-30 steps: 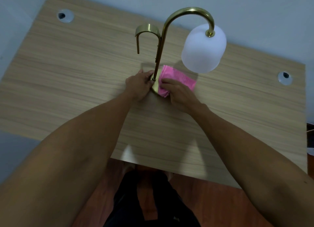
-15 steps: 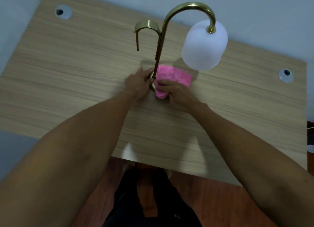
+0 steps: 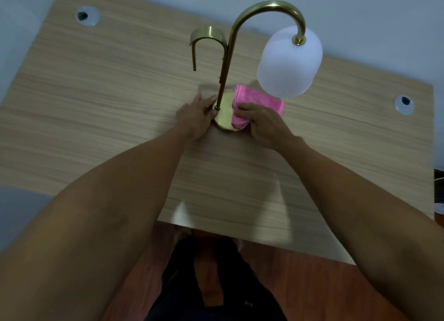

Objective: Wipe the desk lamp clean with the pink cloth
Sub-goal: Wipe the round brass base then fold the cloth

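Note:
A brass desk lamp stands mid-desk: round base [image 3: 224, 115], thin curved stem [image 3: 228, 54], frosted white shade [image 3: 289, 61] hanging at the right, and a smaller brass hook [image 3: 206, 33] on the left. A folded pink cloth [image 3: 254, 103] lies over the right half of the base. My right hand [image 3: 263, 123] presses the cloth's near edge onto the base with fingers and thumb. My left hand [image 3: 197, 117] rests against the base's left rim, its fingers touching the foot of the stem.
The wooden desk [image 3: 120, 104] has two round cable holes, one at the back left [image 3: 87, 15] and one at the right [image 3: 404, 104]. A pale wall runs behind it. Red-brown floor and my dark trousers show below the desk's near edge.
My right hand has slid the pink cloth rightward across the base, uncovering more brass in the middle. My left hand has kept its place at the stem's foot.

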The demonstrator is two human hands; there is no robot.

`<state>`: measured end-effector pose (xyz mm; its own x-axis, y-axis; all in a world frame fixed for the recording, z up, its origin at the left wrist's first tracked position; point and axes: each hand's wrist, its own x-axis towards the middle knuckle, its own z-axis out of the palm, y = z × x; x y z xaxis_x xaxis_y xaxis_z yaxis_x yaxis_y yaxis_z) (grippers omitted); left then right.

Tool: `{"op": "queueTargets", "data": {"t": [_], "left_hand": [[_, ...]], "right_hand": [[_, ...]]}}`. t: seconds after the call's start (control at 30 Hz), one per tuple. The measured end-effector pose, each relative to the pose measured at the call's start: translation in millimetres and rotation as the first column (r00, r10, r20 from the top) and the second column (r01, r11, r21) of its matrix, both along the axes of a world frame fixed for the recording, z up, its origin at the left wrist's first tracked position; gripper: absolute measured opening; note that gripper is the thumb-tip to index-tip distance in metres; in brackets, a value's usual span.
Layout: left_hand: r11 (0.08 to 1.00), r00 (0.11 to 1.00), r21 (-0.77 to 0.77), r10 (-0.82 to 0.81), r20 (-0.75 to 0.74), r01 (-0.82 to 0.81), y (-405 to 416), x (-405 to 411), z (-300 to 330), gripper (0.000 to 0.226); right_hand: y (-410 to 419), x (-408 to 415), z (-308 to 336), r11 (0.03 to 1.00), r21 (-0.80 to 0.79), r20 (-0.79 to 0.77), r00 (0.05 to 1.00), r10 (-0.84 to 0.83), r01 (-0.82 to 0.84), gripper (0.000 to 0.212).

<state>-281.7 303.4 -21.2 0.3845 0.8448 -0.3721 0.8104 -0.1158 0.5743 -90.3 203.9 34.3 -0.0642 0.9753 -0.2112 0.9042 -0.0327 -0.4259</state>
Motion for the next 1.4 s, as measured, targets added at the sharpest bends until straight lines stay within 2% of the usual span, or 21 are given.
{"op": "queueTargets", "data": {"t": [0.1,0.2,0.37,0.47,0.57,0.67,0.73,0.83,0.93,1.07,1.17,1.27,1.4], "left_hand": [[1.000,1.000,0.001,0.008,0.017,-0.008,-2,1,4,0.052],[1.000,1.000,0.006,-0.005,0.011,0.005,-1,0,6,0.052],[1.000,1.000,-0.018,-0.011,0.016,0.011,-1,0,11,0.052],[1.000,1.000,-0.007,-0.007,0.018,0.007,-1,1,10,0.052],[1.000,1.000,-0.001,-0.029,0.007,0.029,2,0,4,0.053],[0.999,0.999,-0.031,-0.023,0.026,0.023,4,-2,0,0.054],[0.999,1.000,-0.026,-0.020,0.022,0.021,4,-1,0,0.053],[0.999,0.999,0.002,-0.032,0.002,0.032,2,0,3,0.052],[0.999,0.999,-0.008,-0.049,-0.020,0.049,5,0,1,0.054],[0.998,0.999,-0.052,-0.043,-0.013,0.042,7,-1,-1,0.055],[0.998,0.998,-0.025,-0.064,-0.014,0.063,4,0,3,0.054],[0.998,0.998,-0.016,-0.054,-0.024,0.053,2,0,8,0.053],[0.999,0.999,0.015,-0.043,-0.020,0.043,-4,1,11,0.050]], "right_hand": [[4,-24,-8,0.999,-0.003,-0.045,0.998,0.038,-0.038,0.039],[-5,-13,-9,0.993,-0.028,-0.050,0.992,0.116,-0.118,0.045],[7,10,-1,1.000,-0.027,0.000,1.000,0.016,-0.016,0.046],[12,-18,-5,0.998,-0.019,-0.036,0.998,0.060,-0.060,0.039],[0,-11,-3,0.993,-0.043,-0.051,0.993,0.105,-0.107,0.042],[3,8,-1,0.998,-0.057,-0.018,1.000,0.009,-0.010,0.042],[14,-4,-1,0.998,-0.049,-0.052,0.998,-0.036,0.033,0.040],[14,-24,-7,0.998,-0.045,-0.111,0.993,0.031,-0.037,0.039],[2,-2,-9,0.993,-0.051,-0.063,0.993,0.099,-0.102,0.043],[15,15,-3,0.999,-0.047,-0.027,0.999,-0.016,0.015,0.045],[30,-9,-4,1.000,-0.028,-0.105,0.994,-0.007,0.004,0.038],[27,-16,-11,0.999,-0.043,-0.122,0.992,-0.011,0.006,0.044],[5,-22,-27,0.978,0.015,-0.092,0.974,-0.206,0.208,0.050]]}}
